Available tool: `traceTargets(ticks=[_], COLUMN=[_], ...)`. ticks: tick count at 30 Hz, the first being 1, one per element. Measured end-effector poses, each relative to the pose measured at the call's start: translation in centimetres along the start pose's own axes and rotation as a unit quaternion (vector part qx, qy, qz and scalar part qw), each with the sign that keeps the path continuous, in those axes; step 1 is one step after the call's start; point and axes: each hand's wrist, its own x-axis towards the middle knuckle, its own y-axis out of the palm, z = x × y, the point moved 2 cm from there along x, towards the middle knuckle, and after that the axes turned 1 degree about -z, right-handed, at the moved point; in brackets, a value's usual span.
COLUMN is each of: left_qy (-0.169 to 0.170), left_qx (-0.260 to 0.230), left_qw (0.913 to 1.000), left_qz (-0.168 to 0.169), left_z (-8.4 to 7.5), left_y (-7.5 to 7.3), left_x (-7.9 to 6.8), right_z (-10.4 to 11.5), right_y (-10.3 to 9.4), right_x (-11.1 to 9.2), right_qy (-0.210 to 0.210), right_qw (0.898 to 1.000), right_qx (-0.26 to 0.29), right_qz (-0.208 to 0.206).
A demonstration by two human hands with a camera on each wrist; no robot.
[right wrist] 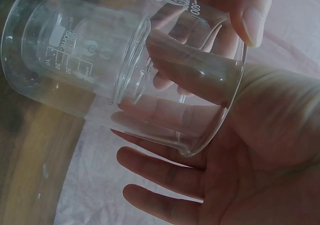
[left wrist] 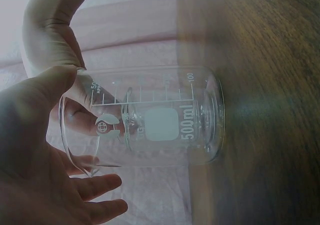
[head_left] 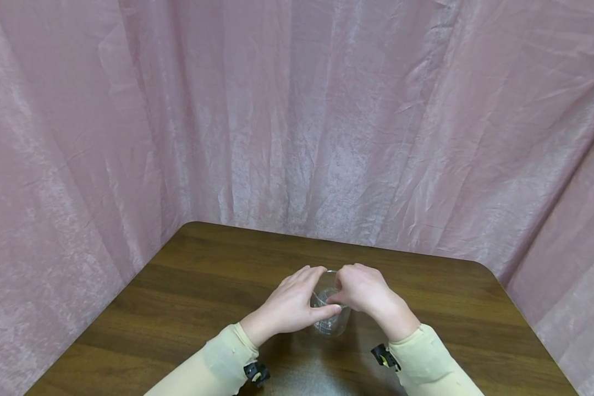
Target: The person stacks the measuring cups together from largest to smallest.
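Note:
A large clear glass beaker [left wrist: 162, 125] marked 500ml stands upright on the table. Nested inside it is a smaller glass beaker [right wrist: 82, 47] with its own printed scale, low in the larger one. My left hand [head_left: 294, 305] holds the large beaker at its rim, thumb on the near side and fingers spread round the far side. From above, my right hand [head_left: 366, 289] reaches into the mouth. Its thumb and index finger pinch at the small beaker's rim, seen through the glass in the right wrist view, while the other fingers stay outside the large beaker.
The brown wooden table [head_left: 188, 291] has rounded far corners. Pink curtains [head_left: 297, 121] hang close behind it and along both sides. A dark wrist camera [head_left: 256, 373] sits on the left sleeve, another camera [head_left: 386, 357] on the right.

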Motion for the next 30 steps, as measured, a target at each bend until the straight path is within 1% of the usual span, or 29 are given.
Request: traceTargets(ticks=[9, 18, 30], left_qy=[0.016, 0.003, 0.000], left_qx=[0.010, 0.001, -0.002], left_qw=[0.9998, 1.0000, 1.0000], left_qz=[-0.010, 0.001, 0.000], left_z=[-0.01, 0.14, 0.05], left_y=[-0.06, 0.10, 0.05], left_x=[0.07, -0.08, 0.00], right_z=[-0.09, -0.11, -0.11], right_y=[0.15, 0.46, 0.30], right_x=[0.11, 0.16, 0.17], right_qy=[-0.002, 0.000, 0.000], right_qw=[1.000, 1.000, 1.000], right_qx=[0.003, 0.009, 0.010], right_qz=[-0.001, 0.006, 0.004])
